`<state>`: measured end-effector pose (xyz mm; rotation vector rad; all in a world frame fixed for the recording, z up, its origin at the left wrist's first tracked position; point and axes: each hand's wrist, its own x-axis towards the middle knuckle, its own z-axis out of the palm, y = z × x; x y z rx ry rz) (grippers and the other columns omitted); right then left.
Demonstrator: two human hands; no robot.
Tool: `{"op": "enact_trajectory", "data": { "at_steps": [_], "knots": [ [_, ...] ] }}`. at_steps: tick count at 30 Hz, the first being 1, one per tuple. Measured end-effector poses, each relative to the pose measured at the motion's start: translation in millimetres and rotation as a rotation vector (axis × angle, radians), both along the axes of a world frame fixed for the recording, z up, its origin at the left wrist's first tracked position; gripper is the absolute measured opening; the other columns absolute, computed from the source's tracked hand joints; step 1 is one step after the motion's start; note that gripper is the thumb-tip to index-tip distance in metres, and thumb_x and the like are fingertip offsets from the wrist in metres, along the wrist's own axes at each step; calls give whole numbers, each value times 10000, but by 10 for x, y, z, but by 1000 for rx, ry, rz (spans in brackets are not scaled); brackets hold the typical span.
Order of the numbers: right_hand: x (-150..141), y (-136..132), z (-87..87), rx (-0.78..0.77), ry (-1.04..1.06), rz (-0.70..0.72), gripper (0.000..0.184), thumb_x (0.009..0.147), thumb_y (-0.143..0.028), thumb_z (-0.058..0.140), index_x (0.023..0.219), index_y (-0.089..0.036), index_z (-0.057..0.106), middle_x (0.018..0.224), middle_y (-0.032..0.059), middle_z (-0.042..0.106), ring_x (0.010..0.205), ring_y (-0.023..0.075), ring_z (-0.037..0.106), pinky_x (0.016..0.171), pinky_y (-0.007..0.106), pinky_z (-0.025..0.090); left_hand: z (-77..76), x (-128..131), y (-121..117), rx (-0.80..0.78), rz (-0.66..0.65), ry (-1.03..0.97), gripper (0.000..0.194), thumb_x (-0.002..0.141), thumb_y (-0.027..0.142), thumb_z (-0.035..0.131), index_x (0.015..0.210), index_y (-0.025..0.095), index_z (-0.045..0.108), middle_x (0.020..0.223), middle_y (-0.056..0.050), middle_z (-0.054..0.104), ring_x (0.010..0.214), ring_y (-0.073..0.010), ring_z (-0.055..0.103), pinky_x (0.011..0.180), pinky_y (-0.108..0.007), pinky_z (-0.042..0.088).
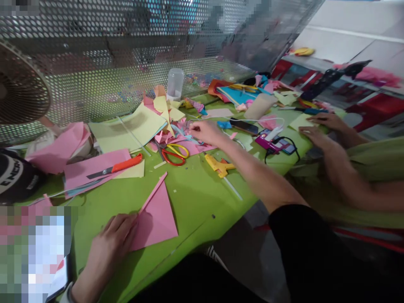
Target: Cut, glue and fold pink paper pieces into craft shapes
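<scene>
My left hand (115, 240) rests near the front edge of the green table (195, 202), its fingers lying flat on the corner of a folded pink paper triangle (158, 216). My right hand (203, 131) reaches far out to a heap of pink and blue paper scraps (176, 134), fingers curled in a pinch at something small I cannot make out. Scissors with red and yellow handles (173, 153) lie just left of that hand. A yellow glue gun (219, 165) lies under my right forearm.
An orange utility knife (118, 167) lies on pink sheets at left. Yellow sheets (132, 128), a clear cup (175, 83) and a perforated metal screen (126, 54) stand behind. A fan (19, 84) is at far left. Another person's hands (318, 128) work on paper at right, near a phone (243, 125).
</scene>
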<state>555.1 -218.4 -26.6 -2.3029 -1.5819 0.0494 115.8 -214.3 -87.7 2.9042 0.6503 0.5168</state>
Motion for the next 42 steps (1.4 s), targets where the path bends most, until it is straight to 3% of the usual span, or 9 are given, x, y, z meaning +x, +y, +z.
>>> {"op": "enact_trajectory", "data": {
  "at_steps": [3, 6, 10, 15, 21, 27, 30, 38, 42],
  "knots": [
    [-328, 106, 22, 77, 67, 235, 209, 898, -221, 575, 945, -168, 771, 935, 50, 770, 828, 164, 666, 738, 253, 435, 7, -4, -17, -23, 0, 31, 309, 1044, 352, 407, 1137, 225, 673, 1016, -59, 719, 889, -175, 708, 716, -243, 599],
    [-621, 303, 24, -63, 60, 389, 219, 888, -209, 596, 1022, -186, 767, 1028, 55, 769, 897, 178, 674, 764, 259, 434, 27, 10, -31, -2, 10, 10, 320, 1050, 336, 388, 1113, 210, 675, 984, -60, 715, 850, -172, 704, 682, -249, 599],
    [-940, 650, -7, -250, -80, 359, 294, 926, -242, 539, 1139, -220, 741, 1071, 48, 768, 969, 196, 687, 767, 256, 455, 58, 34, -39, 2, -2, 35, 310, 1047, 302, 399, 1100, 186, 681, 948, -62, 711, 813, -165, 700, 652, -241, 590],
    [-1188, 950, -75, -331, -196, 300, 302, 898, -189, 525, 1089, -115, 748, 1117, 202, 736, 1002, 296, 695, 786, 335, 489, 62, 25, -88, -23, 3, 31, 277, 1035, 270, 434, 1134, 179, 677, 947, -68, 704, 804, -171, 686, 645, -258, 592],
    [-1414, 939, -29, -258, -255, 295, 341, 943, -176, 438, 1161, -116, 693, 1111, 199, 720, 1019, 292, 679, 775, 335, 472, 63, 22, -140, -75, 31, 81, 239, 1013, 244, 484, 1134, 168, 675, 964, -71, 703, 814, -185, 685, 648, -289, 610],
    [-1756, 699, -150, -149, -235, 572, 284, 947, -208, 469, 1087, -152, 710, 1140, 116, 684, 968, 224, 643, 726, 297, 428, 98, 30, -133, -40, 22, 107, 254, 1015, 231, 472, 1155, 155, 670, 970, -75, 704, 824, -195, 688, 628, -297, 610],
    [-1641, 591, -169, -183, -255, 502, 306, 953, -146, 431, 1044, -126, 723, 1083, 131, 691, 962, 224, 632, 739, 307, 417, 92, 37, -119, -23, 12, 103, 262, 1018, 228, 461, 1155, 159, 673, 971, -76, 703, 832, -195, 689, 635, -298, 611],
    [-775, 484, -76, -195, -247, 283, 290, 920, -146, 473, 1061, -160, 726, 1105, 126, 720, 1001, 246, 642, 733, 304, 424, 41, 36, -79, -20, 12, 97, 278, 1024, 258, 443, 1132, 157, 679, 973, -78, 701, 827, -194, 690, 649, -296, 611],
    [-703, 557, -152, -143, -240, 217, 335, 946, -177, 425, 1120, -138, 709, 1150, 150, 713, 1059, 269, 636, 795, 326, 442, 38, 35, -60, -10, 20, 77, 300, 1037, 295, 419, 1119, 171, 680, 955, -68, 700, 807, -178, 692, 635, -263, 594]
  ]
}}
